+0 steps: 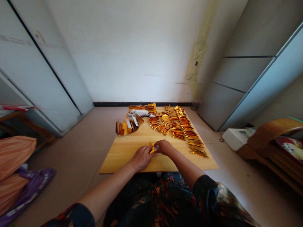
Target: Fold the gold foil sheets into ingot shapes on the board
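We hold one small gold piece [152,148], pinched by our left hand [142,157] and right hand [164,147] together, over the near part of a wooden board [126,159]; folded gold pieces [187,126], many, in overlapping rows at the right; curled gold sheets [122,129], at the far left; one white wall [130,56], beyond

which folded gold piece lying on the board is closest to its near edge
The folded gold piece at the near end of the rightmost row, close to the right edge of the board. All the others lying there are farther back.
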`<state>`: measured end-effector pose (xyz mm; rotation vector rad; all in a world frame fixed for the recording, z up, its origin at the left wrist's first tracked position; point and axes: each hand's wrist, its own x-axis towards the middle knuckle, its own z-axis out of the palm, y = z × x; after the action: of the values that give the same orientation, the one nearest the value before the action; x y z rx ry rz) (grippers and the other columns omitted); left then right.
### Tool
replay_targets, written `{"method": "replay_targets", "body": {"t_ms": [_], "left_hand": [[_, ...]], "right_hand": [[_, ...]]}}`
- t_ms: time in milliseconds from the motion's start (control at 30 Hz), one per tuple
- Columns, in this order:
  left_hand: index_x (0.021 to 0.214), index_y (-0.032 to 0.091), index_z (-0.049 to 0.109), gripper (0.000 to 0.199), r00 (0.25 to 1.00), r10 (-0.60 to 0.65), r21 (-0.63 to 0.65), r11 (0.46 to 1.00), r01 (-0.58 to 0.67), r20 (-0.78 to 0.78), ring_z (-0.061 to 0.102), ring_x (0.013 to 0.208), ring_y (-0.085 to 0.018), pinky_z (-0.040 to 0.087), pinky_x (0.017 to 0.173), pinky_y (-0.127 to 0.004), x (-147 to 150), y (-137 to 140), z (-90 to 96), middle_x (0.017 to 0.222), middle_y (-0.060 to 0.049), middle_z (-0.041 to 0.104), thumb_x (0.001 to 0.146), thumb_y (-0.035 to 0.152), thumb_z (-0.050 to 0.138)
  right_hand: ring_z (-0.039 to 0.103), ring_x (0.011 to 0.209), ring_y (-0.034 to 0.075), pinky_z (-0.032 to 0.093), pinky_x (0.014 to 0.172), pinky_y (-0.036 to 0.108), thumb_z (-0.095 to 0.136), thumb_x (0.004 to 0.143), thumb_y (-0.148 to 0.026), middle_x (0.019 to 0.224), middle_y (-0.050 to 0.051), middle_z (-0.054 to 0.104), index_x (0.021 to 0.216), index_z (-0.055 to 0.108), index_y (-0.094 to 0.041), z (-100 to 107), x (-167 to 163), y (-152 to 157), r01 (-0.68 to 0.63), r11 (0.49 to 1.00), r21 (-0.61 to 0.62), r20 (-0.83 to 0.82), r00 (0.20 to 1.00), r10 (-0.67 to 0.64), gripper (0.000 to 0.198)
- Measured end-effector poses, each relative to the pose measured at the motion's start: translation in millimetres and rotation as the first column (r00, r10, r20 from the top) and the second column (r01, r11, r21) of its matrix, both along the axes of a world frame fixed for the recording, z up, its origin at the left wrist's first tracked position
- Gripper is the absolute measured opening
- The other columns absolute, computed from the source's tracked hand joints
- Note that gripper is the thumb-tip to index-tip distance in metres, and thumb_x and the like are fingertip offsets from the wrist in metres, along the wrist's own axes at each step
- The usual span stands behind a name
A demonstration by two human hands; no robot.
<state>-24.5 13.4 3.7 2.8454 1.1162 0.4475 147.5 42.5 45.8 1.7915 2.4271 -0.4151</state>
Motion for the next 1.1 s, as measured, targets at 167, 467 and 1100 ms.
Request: {"method": "replay_targets", "body": {"t_ms": [167,467,1100], "left_hand": [[0.105,0.028,0.065,0.025,1.0,-0.029,0.028,0.999,0.029,0.009,0.05,0.086,-0.019,0.038,0.088,-0.038,7.5,9.8,3.5,0.087,-0.003,0.059,0.091,0.03,0.045],[0.099,0.027,0.068,0.027,0.976,-0.214,-0.072,0.973,0.217,0.05,0.052,0.086,-0.018,0.042,0.077,-0.03,-4.3,25.3,11.7,0.094,-0.004,0.057,0.086,0.018,0.046],[0.1,0.019,0.05,0.031,0.98,-0.146,-0.033,0.988,0.152,0.138,0.053,0.098,-0.02,0.042,0.091,-0.035,-7.2,19.8,6.0,0.1,-0.006,0.059,0.072,0.006,0.048]], "right_hand": [[0.064,0.091,0.022,0.044,0.074,0.025,0.069,0.07,-0.027,0.098,0.004,0.072,0.107,0.069,-0.028,7.7,2.4,8.2,-0.089,0.996,-0.023,0.018,0.996,0.09,0.037],[0.063,0.087,0.019,0.041,0.068,0.023,0.064,0.076,-0.026,0.098,0.007,0.07,0.107,0.067,-0.021,2.4,4.9,-1.8,-0.088,0.996,0.023,-0.07,0.994,0.089,0.031],[0.053,0.093,0.021,0.04,0.073,0.029,0.046,0.091,-0.025,0.095,0.01,0.064,0.09,0.067,-0.018,-20.1,6.7,-58.6,-0.146,0.937,0.317,0.08,0.989,0.127,0.022]]}}
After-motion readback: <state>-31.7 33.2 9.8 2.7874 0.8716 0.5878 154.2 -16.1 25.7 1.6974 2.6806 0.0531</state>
